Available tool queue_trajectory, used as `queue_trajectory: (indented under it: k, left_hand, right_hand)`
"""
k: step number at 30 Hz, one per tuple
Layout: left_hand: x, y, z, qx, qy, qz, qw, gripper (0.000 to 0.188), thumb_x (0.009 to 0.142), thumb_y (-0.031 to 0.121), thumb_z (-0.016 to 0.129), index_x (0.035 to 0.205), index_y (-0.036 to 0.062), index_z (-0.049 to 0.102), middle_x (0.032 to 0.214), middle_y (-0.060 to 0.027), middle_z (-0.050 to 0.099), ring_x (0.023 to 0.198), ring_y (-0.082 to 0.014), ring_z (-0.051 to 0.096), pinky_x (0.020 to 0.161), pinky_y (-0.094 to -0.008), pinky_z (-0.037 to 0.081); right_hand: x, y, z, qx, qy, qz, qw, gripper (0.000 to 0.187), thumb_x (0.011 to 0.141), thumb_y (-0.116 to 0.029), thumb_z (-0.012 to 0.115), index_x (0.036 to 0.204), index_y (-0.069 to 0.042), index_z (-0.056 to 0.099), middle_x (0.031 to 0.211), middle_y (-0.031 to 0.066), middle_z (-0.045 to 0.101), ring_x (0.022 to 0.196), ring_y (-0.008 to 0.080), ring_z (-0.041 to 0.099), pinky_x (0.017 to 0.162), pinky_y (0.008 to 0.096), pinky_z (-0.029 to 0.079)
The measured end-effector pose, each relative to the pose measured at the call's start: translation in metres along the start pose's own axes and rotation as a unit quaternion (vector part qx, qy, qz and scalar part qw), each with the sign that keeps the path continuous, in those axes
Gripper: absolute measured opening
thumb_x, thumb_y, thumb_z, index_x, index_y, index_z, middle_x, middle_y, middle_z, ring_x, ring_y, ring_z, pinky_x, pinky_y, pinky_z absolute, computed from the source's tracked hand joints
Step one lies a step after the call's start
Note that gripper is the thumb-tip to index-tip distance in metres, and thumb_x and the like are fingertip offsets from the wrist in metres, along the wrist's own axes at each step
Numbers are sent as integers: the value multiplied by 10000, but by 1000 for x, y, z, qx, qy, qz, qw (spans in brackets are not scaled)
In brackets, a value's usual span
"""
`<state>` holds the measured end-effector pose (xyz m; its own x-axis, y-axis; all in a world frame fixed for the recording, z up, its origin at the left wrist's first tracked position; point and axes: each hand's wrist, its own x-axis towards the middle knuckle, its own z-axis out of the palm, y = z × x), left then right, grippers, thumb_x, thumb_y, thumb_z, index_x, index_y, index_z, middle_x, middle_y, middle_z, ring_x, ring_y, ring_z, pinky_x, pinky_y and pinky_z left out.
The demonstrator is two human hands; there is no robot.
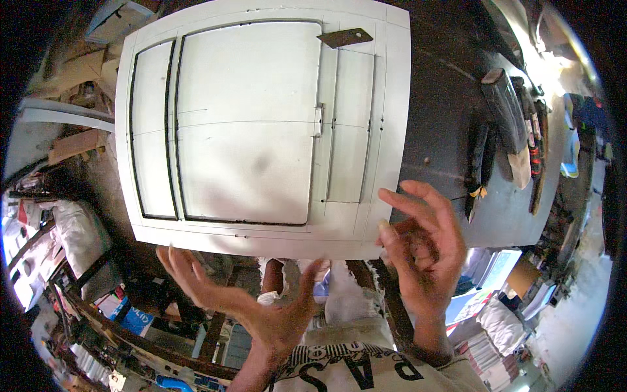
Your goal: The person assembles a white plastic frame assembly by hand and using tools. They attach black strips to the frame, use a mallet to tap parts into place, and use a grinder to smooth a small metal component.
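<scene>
A large white board (248, 163) lies on the dark work surface, marked with pencil lines and cut with rounded rectangular outlines that show dark along their edges. On its far right part rests a small slanted metal blade (346, 38) with a hole at one end. My left hand (251, 307) is at the board's near edge, fingers and thumb spread apart, with nothing in it. Beside the near right corner is my right hand (424, 248), its fingers loosely bent and the thumb apart. Nothing shows between them. Whether either hand touches the board I cannot tell.
Right of the board, the dark table (437, 117) carries a thick tool with a black and wooden body (509, 124) and several slim hand tools (537, 150). Below the table's near side, boxes and papers (483, 281) stand at right. A pale sack (81, 235) is at left.
</scene>
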<state>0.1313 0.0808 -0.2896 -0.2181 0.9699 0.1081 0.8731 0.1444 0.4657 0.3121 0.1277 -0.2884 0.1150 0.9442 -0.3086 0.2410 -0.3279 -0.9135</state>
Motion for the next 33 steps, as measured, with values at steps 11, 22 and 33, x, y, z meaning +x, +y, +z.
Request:
queue_trajectory:
  k: [11,22,33]
  left_hand:
    - [-57,-26,16,-148,-100,-215,960,1350,694,371,879,1517,2,-125,1539,-299,-28,1445,-435,82,1149,-617,133]
    - [-62,4,62,-357,-61,-292,885,1319,772,167,821,1452,-14,-295,1534,-338,-56,1438,-440,122,1170,-565,127]
    - [-63,9,39,-83,-203,-209,953,1222,833,228,776,1464,-67,-227,1511,-379,-185,1438,-486,-136,1130,-626,-68]
  right_hand:
    - [-23,-6,24,141,3,152,978,520,906,-66,639,1363,-12,397,1271,212,621,544,100,628,488,195,463]
    - [75,-14,-10,-84,51,-110,989,238,905,-53,641,1141,-28,638,1134,88,673,983,159,641,825,290,513]
    - [174,-21,-27,-280,-116,-340,890,352,832,-40,662,1183,-62,650,1175,116,608,997,229,599,752,322,491]
